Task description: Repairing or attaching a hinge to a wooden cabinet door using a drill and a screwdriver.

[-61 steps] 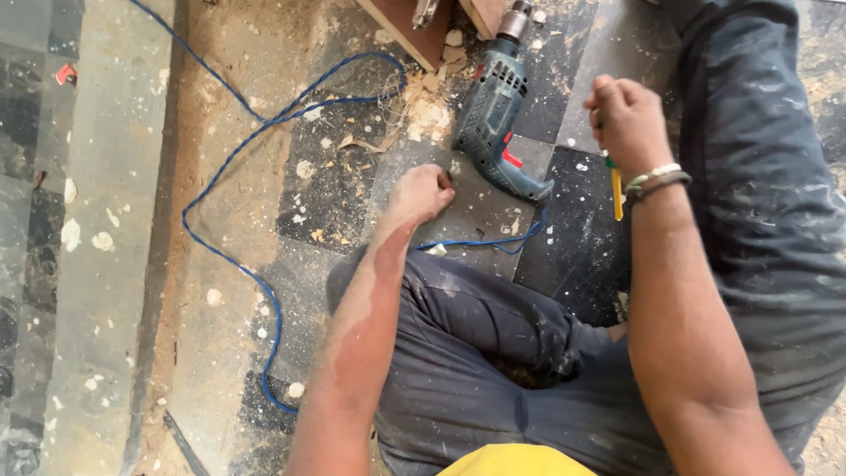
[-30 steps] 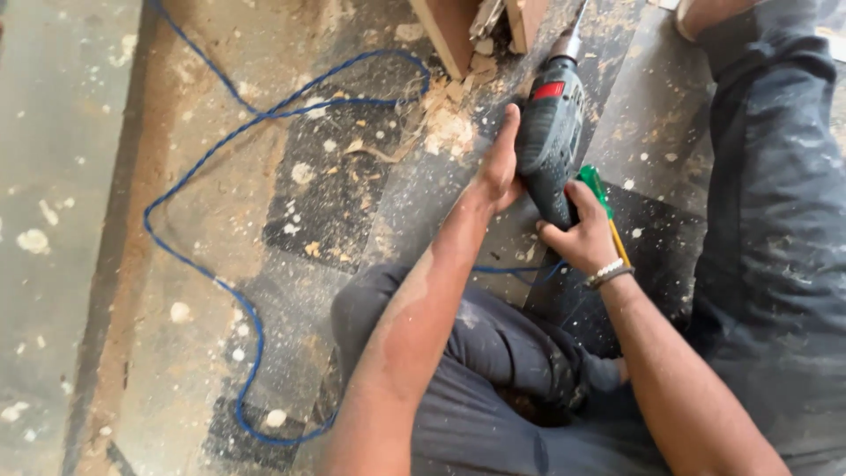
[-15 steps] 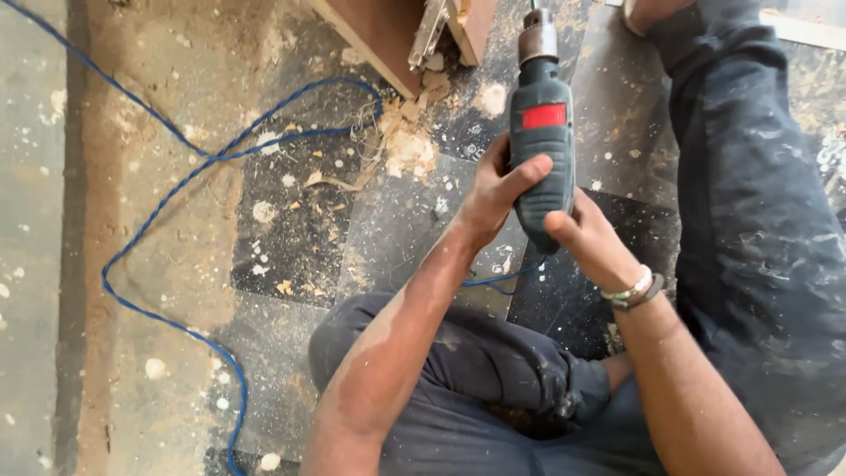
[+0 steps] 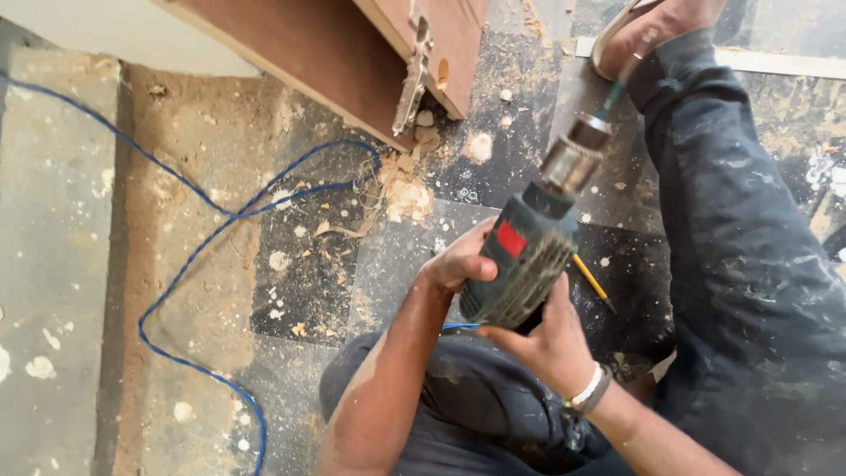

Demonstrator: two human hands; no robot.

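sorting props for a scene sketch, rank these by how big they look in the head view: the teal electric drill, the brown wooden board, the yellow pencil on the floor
1. Brown wooden board, though cut off by the frame edge.
2. Teal electric drill, held in both hands; it is nearer the camera, so it looks larger than it is.
3. Yellow pencil, clearly smallest.

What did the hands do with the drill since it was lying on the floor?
Two seconds ago the drill lay on the floor with both hands off it. Then the left hand and the right hand took hold of it and lifted it off the floor; its tip now points up toward the brown wooden boards. The blue cable, the sawdust pile and the yellow pencil stayed on the floor.
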